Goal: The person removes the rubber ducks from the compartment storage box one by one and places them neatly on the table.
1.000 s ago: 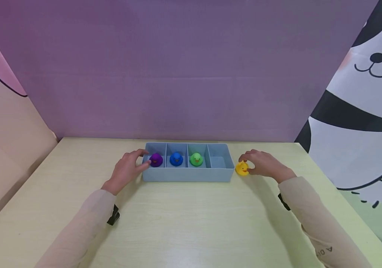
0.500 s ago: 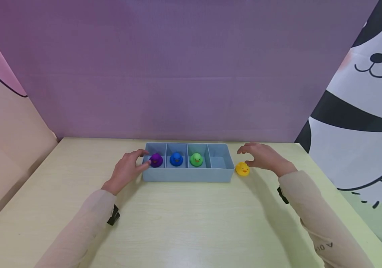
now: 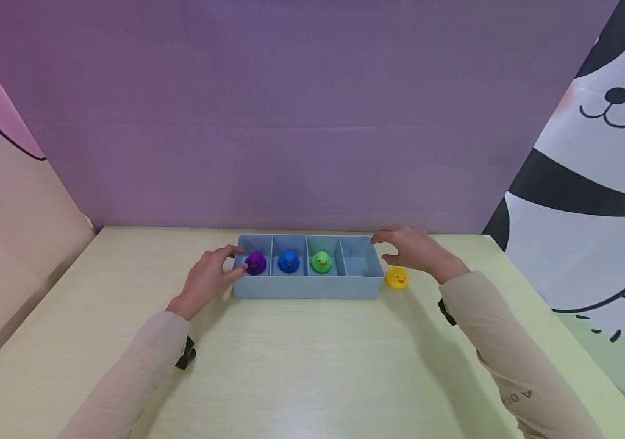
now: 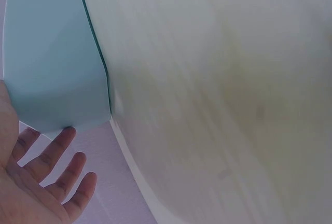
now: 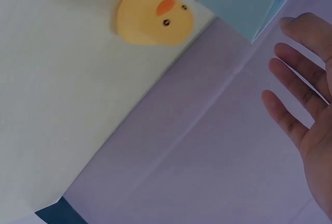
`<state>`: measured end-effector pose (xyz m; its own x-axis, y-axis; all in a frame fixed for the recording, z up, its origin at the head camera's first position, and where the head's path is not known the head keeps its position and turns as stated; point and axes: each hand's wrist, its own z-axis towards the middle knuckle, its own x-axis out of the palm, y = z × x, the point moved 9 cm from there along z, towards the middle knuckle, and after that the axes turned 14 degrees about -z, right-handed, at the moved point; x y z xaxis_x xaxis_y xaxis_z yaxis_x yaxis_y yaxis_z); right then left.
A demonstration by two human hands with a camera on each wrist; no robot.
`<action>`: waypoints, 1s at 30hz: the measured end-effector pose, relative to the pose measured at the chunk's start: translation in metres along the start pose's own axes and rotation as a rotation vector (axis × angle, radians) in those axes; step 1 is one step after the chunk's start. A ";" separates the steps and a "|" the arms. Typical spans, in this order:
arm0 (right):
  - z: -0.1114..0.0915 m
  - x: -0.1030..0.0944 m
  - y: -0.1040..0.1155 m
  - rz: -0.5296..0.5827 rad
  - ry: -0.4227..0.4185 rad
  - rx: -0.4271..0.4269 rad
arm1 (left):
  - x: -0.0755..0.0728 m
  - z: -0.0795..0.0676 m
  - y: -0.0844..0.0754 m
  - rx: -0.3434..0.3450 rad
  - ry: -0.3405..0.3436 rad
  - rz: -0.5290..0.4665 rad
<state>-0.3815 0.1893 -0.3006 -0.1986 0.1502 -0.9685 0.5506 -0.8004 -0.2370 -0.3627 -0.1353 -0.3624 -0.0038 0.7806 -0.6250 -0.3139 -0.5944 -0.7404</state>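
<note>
yellow duck [image 3: 397, 278] sits beside the box [image 3: 307, 288], near the right hand [image 3: 413, 249].

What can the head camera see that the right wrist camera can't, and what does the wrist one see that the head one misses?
Only head: the purple duck, green duck, left hand and panda's nose.
Only right wrist: the palm side of the right hand.
Both: the yellow duck, box, table, purple wall and some of that right hand.

Pale wood-grain table [image 3: 312, 366]: blue divided box [image 3: 307, 288], yellow duck [image 3: 397, 278].
</note>
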 end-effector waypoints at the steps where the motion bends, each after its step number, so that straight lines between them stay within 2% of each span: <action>1: 0.002 -0.001 0.003 0.002 -0.001 -0.003 | 0.000 0.000 0.000 0.002 -0.001 0.001; 14: 0.022 -0.005 0.039 -0.018 -0.024 -0.083 | 0.000 -0.001 0.002 -0.007 0.000 0.004; 21: 0.032 -0.011 0.057 -0.026 -0.082 -0.149 | 0.000 -0.001 0.001 -0.012 0.004 0.007; 30: 0.048 -0.008 0.069 -0.020 -0.059 -0.153 | 0.000 0.000 0.002 -0.006 0.000 0.002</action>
<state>-0.3811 0.1046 -0.3056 -0.2559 0.1269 -0.9583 0.6623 -0.6991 -0.2694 -0.3634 -0.1363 -0.3638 -0.0046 0.7798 -0.6261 -0.3084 -0.5967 -0.7409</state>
